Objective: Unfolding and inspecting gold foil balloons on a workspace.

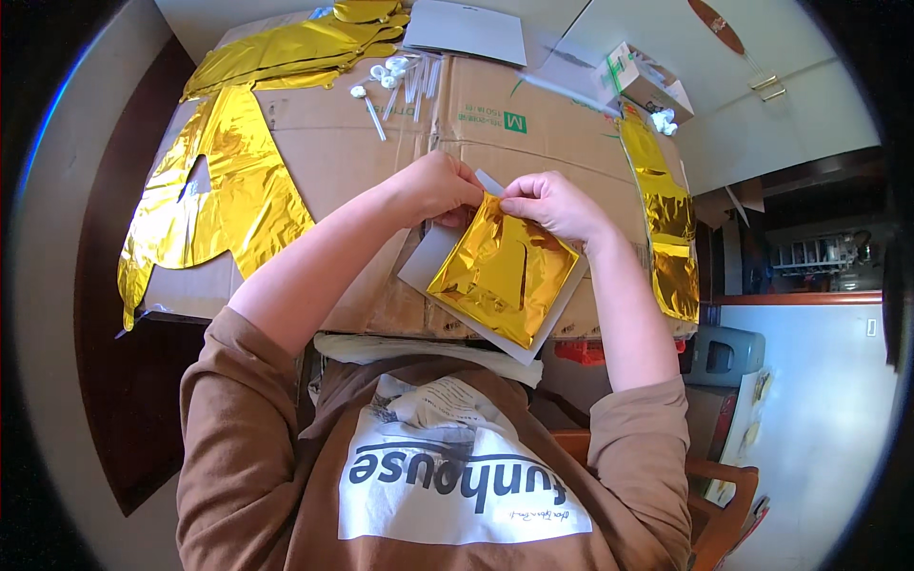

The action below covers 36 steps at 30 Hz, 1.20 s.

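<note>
A folded gold foil balloon (505, 271) lies over a white card (426, 262) close to the front edge of the cardboard. My left hand (440, 190) is closed at the upper left corner of the foil, its fingertips partly hidden behind the hand. From the other side, my right hand (557, 205) pinches the top edge of the same foil between thumb and finger. The two hands are nearly touching. On the left, a flat gold letter-shaped foil balloon (252, 171) is spread out, with a cut-out in its middle.
More gold foil (295, 57) is piled at the back left. Clear straws (414, 86) and small white crumpled pieces (387, 71) lie beyond my hands, near white sheets (466, 33). A gold foil strip (666, 219) runs along the right edge, below an open box (647, 86).
</note>
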Each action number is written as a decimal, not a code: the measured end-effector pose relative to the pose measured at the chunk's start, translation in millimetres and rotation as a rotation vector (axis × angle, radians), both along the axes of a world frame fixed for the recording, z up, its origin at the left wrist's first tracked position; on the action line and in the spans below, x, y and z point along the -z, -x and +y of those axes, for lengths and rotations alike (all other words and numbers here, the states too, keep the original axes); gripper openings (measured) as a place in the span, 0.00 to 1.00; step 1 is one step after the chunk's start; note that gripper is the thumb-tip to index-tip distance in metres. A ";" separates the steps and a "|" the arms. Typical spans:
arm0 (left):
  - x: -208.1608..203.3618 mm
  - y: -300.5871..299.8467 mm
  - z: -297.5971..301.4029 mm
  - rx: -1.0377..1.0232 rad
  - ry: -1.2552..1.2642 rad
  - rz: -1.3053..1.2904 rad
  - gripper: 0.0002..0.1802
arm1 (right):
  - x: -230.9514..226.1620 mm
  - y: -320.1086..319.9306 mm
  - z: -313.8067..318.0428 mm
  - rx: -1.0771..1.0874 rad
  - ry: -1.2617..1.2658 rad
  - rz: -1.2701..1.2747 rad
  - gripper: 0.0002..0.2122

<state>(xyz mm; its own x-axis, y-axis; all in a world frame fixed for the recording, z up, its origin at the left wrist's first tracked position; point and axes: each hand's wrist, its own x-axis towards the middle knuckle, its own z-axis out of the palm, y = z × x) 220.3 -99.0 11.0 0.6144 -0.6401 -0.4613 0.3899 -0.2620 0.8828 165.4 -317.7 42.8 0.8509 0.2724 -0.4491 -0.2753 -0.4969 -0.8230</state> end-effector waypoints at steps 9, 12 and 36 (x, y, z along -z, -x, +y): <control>-3.6 7.2 -1.5 -0.064 -0.045 -0.044 0.10 | 0.9 -1.3 2.8 -0.008 0.049 -0.003 0.08; -4.1 8.1 -1.6 -0.056 -0.061 -0.057 0.10 | 5.7 0.1 3.1 -0.001 0.025 -0.050 0.10; -11.4 16.2 4.3 -0.053 -0.030 0.046 0.14 | 5.1 2.7 6.7 -0.021 0.081 -0.084 0.08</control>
